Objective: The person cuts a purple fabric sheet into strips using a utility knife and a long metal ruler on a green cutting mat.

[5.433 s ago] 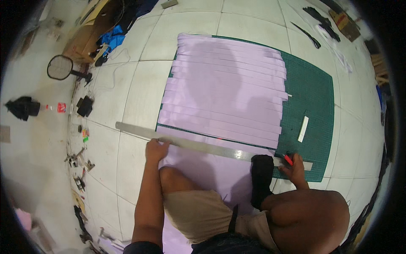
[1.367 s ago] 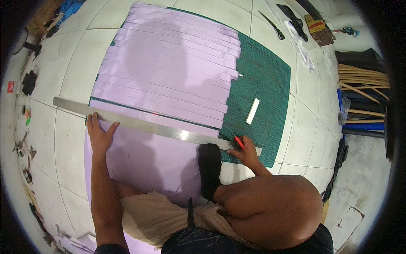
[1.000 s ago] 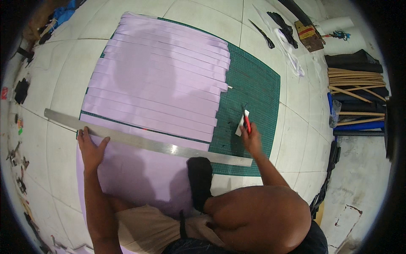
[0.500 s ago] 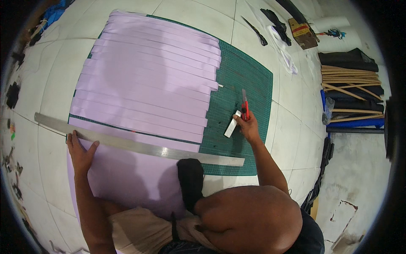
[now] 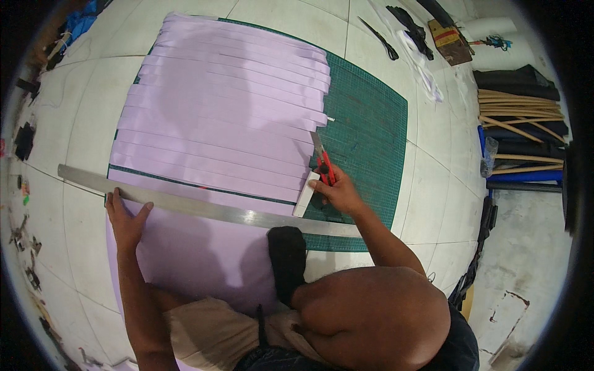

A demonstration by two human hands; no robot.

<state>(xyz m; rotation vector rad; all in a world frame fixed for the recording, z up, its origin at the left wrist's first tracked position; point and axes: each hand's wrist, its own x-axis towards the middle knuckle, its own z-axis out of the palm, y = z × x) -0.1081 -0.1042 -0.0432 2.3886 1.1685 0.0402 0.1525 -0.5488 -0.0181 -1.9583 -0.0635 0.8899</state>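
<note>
My left hand (image 5: 128, 224) lies with fingers spread at the left part of a long steel ruler (image 5: 210, 212), pressing on its near edge and the lilac fabric (image 5: 185, 250). In my right hand (image 5: 341, 193) are a red utility knife (image 5: 325, 166), its blade pointing away from me, and a small white rectangular bar (image 5: 305, 196). That bar is just beyond the ruler, at the right ends of the cut lilac strips (image 5: 216, 102). The strips lie side by side on a green cutting mat (image 5: 371, 117). My black-socked foot (image 5: 287, 250) rests against the ruler's near edge.
Scissors (image 5: 378, 38) and black and white cloth pieces (image 5: 411, 34) lie on the tiled floor at the far right. Beyond them stands a box (image 5: 450, 46). Several brown tubes (image 5: 520, 102) and dark rolls are stacked on the right. Small scraps line the left.
My right hand has moved left and slightly nearer, carrying the knife and white bar from over the mat to the strips' ends. My left hand stays on the ruler.
</note>
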